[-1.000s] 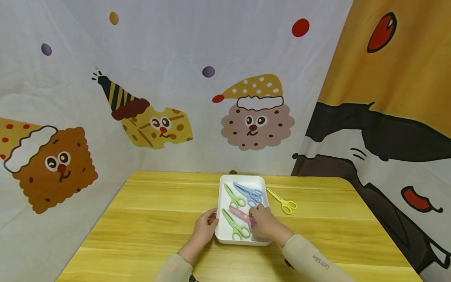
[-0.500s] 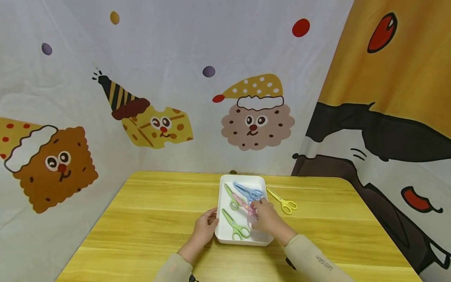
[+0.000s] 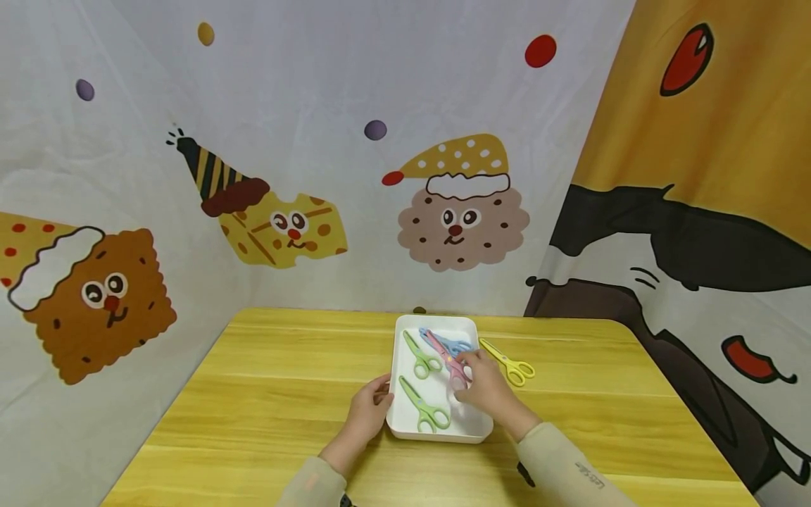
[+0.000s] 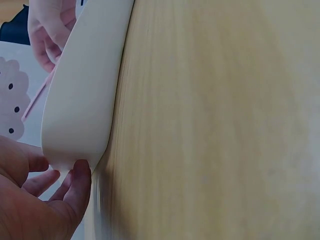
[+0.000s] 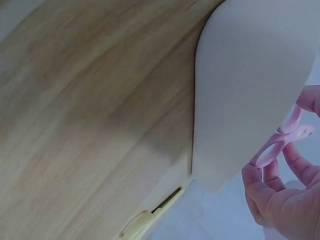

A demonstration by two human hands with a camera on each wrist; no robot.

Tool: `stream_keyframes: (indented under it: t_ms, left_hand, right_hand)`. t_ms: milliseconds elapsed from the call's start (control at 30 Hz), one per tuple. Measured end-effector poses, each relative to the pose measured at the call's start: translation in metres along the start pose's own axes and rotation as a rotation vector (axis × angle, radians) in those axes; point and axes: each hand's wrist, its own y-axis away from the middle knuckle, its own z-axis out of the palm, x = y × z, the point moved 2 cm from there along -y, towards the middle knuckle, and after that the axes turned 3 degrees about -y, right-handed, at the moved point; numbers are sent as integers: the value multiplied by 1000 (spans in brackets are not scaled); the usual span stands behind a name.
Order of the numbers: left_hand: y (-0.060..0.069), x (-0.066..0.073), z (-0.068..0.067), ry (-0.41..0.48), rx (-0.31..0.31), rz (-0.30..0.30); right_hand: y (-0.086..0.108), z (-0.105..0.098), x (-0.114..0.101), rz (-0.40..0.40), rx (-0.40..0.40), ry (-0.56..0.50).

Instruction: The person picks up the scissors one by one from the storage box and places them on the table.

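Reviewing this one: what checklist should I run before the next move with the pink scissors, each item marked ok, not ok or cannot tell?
1. Pink scissors held by the handles in the right hand: ok.
2. White tray held at its left edge by the left hand: ok.
3. Near green scissors and far green scissors free of both hands: ok.
4. Pink scissors free of overlap with the blue scissors in the head view: not ok, they cross.
5. Pink and blue actually touching: cannot tell.
6. Yellow scissors inside the tray: not ok, on the table to its right.
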Motion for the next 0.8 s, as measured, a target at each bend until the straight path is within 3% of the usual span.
stream_keyframes:
  t_ms: [233,800]
  left_hand:
    - [0,1,0,1,2,-28]
    - [-1,-2,1,-2,2,-7]
  right_hand:
    - [-1,-3,3,60,-2,-35]
    - [1,-14,17,68,27,-82]
